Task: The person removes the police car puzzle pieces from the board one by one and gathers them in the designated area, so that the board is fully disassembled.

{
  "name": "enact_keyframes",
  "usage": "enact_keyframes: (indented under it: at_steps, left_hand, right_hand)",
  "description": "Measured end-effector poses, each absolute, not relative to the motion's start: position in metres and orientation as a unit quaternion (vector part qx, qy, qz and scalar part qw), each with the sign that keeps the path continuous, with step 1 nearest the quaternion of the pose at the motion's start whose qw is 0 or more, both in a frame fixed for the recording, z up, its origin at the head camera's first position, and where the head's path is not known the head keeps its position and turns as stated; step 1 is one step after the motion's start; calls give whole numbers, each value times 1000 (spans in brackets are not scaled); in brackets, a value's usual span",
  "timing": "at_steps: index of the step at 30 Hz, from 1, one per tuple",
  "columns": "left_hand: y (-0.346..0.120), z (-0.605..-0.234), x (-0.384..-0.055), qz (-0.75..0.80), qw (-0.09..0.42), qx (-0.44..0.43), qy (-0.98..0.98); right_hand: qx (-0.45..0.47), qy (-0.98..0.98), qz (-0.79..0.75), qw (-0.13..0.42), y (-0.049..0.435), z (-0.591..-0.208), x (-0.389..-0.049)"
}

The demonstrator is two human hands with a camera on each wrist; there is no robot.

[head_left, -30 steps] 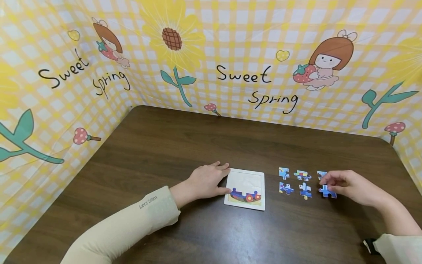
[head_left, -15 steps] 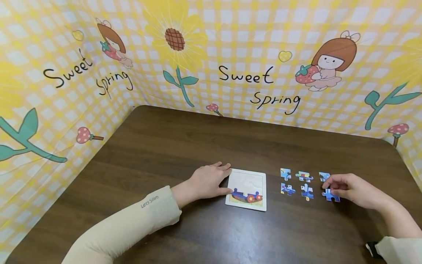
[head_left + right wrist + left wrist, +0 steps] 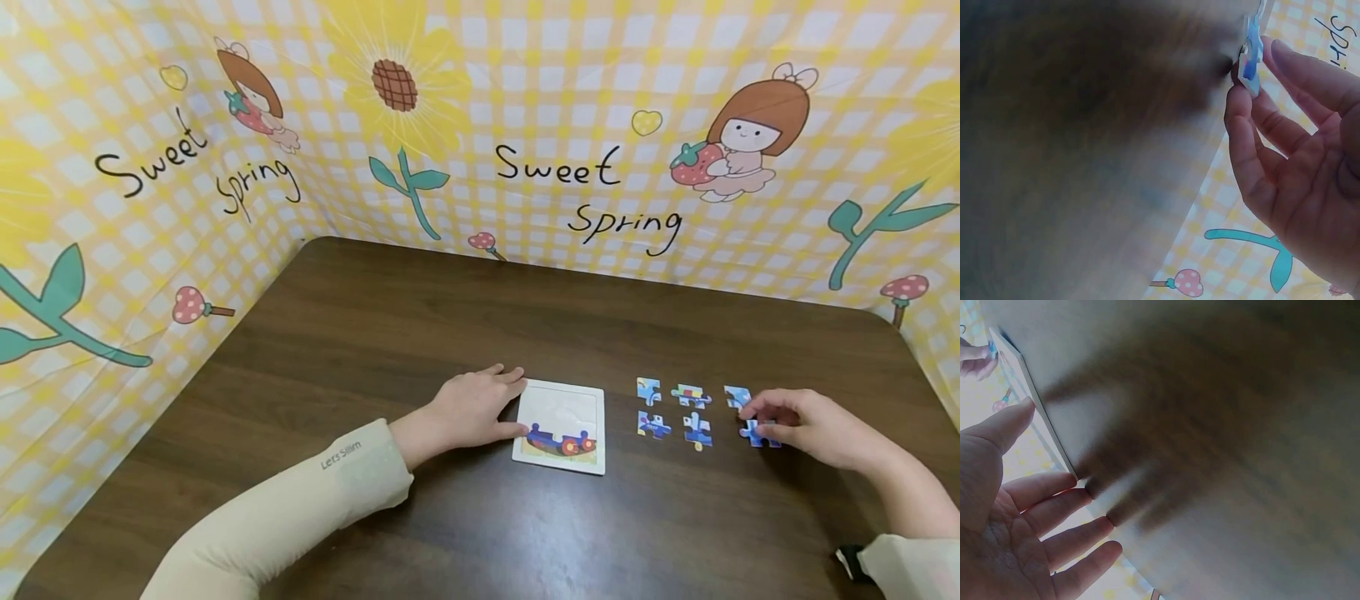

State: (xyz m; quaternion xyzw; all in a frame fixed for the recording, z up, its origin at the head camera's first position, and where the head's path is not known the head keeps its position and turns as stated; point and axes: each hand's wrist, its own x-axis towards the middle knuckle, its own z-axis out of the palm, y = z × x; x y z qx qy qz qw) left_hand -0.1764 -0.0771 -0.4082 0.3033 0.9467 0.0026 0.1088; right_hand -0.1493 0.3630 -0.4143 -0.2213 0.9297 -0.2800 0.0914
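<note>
A shallow white puzzle tray [image 3: 562, 407] lies on the table, with a train picture partly filled in along its lower part. My left hand [image 3: 480, 412] rests at its left edge, fingers spread and straight; thumb tip and index fingertip meet the rim in the left wrist view. To the right, my right hand [image 3: 813, 429] holds a blue puzzle piece [image 3: 767, 442] low at the table between curled fingers and thumb, which partly cover it. The right wrist view shows this puzzle piece [image 3: 1250, 62] at the fingertips. Just behind it lies a light-blue corner piece [image 3: 737, 395].
Between the tray and the right hand lie several more puzzle pieces in two rows, among them a multicoloured piece [image 3: 691, 395] and a blue-and-white piece [image 3: 697, 430]. A yellow checked cloth [image 3: 420, 200] walls in the dark wooden table [image 3: 420, 325].
My right hand has shifted slightly right, and the blue puzzle piece has slid with it, away from the other pieces. The left hand and tray stay put; the head view shifts a little.
</note>
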Motion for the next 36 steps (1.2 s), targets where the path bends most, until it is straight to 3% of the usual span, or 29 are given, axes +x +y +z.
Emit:
enact_keyframes:
  at_steps: [16, 36]
  left_hand:
    - [-78, -407, -176, 4, 106, 306, 946]
    - [-77, -406, -175, 6, 108, 303, 947]
  right_hand:
    - [-217, 936, -272, 60, 366, -407, -148]
    - [-267, 903, -317, 108, 273, -387, -175]
